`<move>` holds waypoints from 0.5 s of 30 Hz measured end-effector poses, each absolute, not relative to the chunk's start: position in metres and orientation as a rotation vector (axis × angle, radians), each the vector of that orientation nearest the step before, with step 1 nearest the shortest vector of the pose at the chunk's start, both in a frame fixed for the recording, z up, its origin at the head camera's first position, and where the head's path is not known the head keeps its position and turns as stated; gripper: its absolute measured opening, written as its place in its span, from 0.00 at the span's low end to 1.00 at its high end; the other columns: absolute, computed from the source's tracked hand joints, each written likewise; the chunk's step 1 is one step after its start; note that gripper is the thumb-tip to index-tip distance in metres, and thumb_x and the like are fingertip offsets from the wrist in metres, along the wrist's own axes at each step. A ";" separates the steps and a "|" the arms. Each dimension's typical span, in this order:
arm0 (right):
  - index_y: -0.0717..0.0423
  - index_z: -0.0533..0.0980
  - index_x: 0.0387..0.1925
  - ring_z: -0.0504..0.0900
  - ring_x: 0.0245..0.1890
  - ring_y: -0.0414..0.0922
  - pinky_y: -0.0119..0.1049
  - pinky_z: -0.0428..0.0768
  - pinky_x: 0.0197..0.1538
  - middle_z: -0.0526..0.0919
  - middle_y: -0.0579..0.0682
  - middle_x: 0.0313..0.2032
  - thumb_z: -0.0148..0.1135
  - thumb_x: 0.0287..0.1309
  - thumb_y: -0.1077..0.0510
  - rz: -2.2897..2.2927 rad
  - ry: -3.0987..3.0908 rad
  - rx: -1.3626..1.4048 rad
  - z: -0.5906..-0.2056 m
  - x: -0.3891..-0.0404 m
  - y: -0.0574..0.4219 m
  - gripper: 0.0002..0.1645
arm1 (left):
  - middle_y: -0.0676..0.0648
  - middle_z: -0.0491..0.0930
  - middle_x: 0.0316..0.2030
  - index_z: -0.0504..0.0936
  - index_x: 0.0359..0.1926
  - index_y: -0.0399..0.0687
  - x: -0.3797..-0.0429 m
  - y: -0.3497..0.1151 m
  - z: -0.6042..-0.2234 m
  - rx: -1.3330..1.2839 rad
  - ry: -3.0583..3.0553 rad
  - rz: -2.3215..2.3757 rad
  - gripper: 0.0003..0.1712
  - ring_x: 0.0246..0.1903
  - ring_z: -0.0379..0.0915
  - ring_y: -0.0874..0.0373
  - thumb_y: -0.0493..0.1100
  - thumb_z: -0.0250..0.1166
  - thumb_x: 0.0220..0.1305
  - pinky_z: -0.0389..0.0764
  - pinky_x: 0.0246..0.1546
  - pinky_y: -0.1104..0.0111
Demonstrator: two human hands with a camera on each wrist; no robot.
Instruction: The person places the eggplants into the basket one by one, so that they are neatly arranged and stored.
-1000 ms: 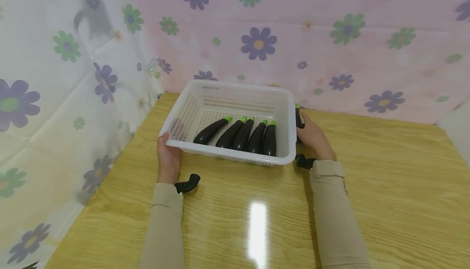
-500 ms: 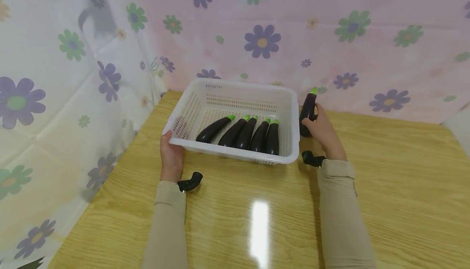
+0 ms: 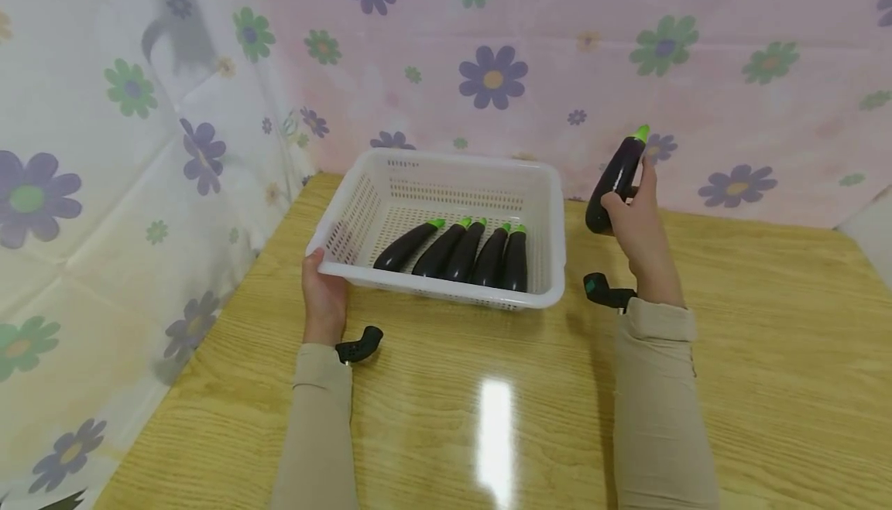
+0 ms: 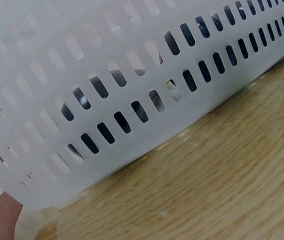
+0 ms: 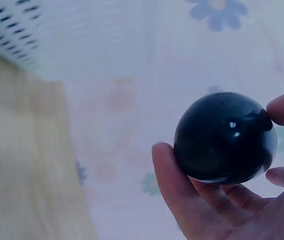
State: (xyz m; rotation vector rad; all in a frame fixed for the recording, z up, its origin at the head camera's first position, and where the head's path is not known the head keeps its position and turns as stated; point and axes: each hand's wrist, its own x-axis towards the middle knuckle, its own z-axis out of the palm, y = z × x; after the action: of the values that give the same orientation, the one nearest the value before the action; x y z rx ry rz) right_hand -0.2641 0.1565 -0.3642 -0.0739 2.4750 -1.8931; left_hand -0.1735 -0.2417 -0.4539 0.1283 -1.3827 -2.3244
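Observation:
My right hand holds a dark eggplant with a green cap, raised off the table to the right of the basket and tilted cap-up. In the right wrist view, fingers and thumb curl round the rounded end of this eggplant. A white plastic basket with slotted walls sits on the table. Several more eggplants lie side by side in it. At the basket's near left corner my left hand grips the rim with the thumb on top; its other fingers are hidden. The left wrist view shows the slotted wall up close.
A wooden table reaches out to the right and in front of the basket. Flowered cloth hangs behind it and along the left side. Dark camera mounts stick out from both wrists.
My right hand has lifted the eggplant from beside the basket's right wall, moving it up and to the right. The left hand and the basket stay nearly in place.

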 end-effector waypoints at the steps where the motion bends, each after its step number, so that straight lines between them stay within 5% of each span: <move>1: 0.25 0.26 0.63 0.67 0.52 0.55 0.43 0.74 0.45 0.52 0.61 0.60 0.38 0.61 0.52 -1.899 2.484 -0.076 -0.362 -0.263 0.156 0.41 | 0.48 0.60 0.61 0.59 0.62 0.49 -0.174 -0.242 -0.454 0.123 -1.384 -2.321 0.29 0.60 0.54 0.58 0.52 0.45 0.60 0.51 0.60 0.65; 15: 0.22 0.38 0.64 0.65 0.53 0.54 0.37 0.76 0.42 0.52 0.59 0.59 0.41 0.62 0.60 -2.165 2.370 -0.239 -0.334 -0.249 0.148 0.40 | 0.48 0.61 0.61 0.61 0.62 0.50 -0.173 -0.240 -0.452 0.138 -1.374 -2.338 0.29 0.60 0.54 0.56 0.52 0.45 0.60 0.51 0.60 0.63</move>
State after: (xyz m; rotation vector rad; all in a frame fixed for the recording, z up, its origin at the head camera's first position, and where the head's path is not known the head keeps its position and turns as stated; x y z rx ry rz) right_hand -0.2485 0.1479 -0.3343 -0.2386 2.3696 -2.1646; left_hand -0.1726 -0.2398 -0.4521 0.1377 -1.3745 -2.3382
